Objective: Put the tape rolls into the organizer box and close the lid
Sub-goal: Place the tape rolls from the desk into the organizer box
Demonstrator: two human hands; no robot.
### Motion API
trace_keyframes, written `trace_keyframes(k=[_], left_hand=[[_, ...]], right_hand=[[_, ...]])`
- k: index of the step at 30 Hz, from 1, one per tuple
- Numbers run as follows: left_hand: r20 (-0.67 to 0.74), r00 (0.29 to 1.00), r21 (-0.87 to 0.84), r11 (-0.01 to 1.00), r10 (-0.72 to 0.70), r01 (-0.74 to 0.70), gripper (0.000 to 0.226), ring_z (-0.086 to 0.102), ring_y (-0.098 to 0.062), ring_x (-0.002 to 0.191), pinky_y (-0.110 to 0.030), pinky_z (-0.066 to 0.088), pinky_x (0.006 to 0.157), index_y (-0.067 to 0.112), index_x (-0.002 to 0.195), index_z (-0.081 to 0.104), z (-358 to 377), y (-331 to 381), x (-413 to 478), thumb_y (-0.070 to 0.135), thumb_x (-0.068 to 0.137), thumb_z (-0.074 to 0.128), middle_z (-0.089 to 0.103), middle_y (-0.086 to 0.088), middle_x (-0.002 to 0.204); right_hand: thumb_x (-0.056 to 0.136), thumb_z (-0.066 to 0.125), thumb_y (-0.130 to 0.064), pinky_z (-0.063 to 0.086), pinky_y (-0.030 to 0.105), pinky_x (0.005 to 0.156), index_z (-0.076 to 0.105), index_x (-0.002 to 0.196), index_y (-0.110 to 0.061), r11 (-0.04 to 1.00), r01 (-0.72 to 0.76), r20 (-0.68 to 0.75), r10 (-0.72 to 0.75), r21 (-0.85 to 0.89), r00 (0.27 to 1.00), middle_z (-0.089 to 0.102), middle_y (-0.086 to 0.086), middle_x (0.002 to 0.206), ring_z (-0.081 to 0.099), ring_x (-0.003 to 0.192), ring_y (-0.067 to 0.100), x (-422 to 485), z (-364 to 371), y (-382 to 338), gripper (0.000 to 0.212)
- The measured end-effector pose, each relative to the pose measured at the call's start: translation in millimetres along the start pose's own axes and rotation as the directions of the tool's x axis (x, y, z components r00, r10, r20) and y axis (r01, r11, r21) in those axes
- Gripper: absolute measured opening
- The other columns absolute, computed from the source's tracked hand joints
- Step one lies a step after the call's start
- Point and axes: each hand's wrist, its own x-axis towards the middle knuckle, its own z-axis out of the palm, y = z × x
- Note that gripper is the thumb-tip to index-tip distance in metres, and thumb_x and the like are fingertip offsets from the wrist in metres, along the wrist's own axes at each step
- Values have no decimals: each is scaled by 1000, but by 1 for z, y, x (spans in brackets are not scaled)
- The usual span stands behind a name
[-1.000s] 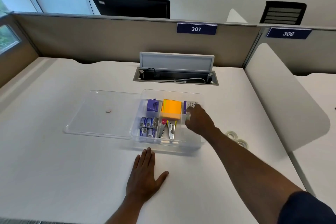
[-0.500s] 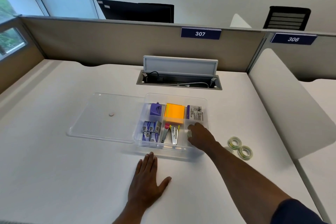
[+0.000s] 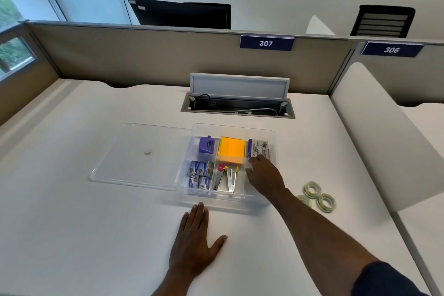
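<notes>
The clear organizer box (image 3: pixel 274 136) stands open at the middle of the white desk. My right hand (image 3: pixel 264 174) reaches into its right compartment, fingers curled around a small pale object that looks like a tape roll (image 3: pixel 249 168), mostly hidden by the fingers. Three clear tape rolls (image 3: pixel 312 190) lie together on the desk to the right of the box, one partly behind my forearm. The clear lid (image 3: pixel 134 154) lies flat on the desk against the box's left side. In front of the box, my left hand (image 3: pixel 194 243) rests flat on the desk with fingers spread.
The box's other compartments hold a purple sharpener (image 3: pixel 206 145), orange sticky notes (image 3: pixel 231 150), staple boxes (image 3: pixel 200 174), staplers (image 3: pixel 227 178) and a printed packet (image 3: pixel 260 148). An open cable hatch (image 3: pixel 237 108) sits behind the box. A white divider panel (image 3: pixel 374 132) borders the desk on the right.
My right hand drew from the back of the right compartment toward its front, then shifted slightly back. The left hand stayed flat on the desk.
</notes>
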Motion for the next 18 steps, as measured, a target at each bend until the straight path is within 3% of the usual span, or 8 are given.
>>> trace_keyframes(k=[6, 11, 15, 18], left_hand=[[7, 1000, 17, 1000, -2, 2, 91, 21, -23, 143, -26, -4, 113, 4, 143, 34, -3, 0, -4, 74, 85, 30, 26, -10, 154], [-5, 1000, 25, 1000, 5, -5, 90, 23, -24, 142, -26, -5, 114, 3, 142, 37, -4, 0, -4, 72, 85, 32, 29, -11, 153], [-20, 1000, 33, 999, 17, -16, 93, 18, -21, 144, -26, -6, 116, 5, 144, 31, 0, -1, -3, 76, 84, 24, 24, -10, 155], [-23, 999, 37, 999, 22, -22, 98, 4, -15, 146, -27, -9, 118, 9, 148, 19, 5, 1, -4, 80, 81, 13, 11, -6, 159]], right_hand=[[91, 57, -27, 55, 36, 69, 65, 101, -3, 1000, 26, -315, -20, 17, 949, 66, 15, 98, 64, 88, 30, 2, -26, 0, 27], [92, 53, -18, 54, 40, 73, 62, 106, 0, 978, -184, -421, 208, 98, 883, 62, 18, 105, 60, 95, 35, -6, -48, 25, 25], [90, 43, -7, 51, 42, 77, 53, 112, 1, 865, -463, -277, 500, 192, 820, 55, 19, 113, 56, 100, 38, -26, -54, 53, 26], [90, 41, -7, 51, 40, 85, 49, 113, -1, 815, -578, -83, 579, 31, 811, 52, 18, 116, 56, 105, 35, -44, -49, 73, 25]])
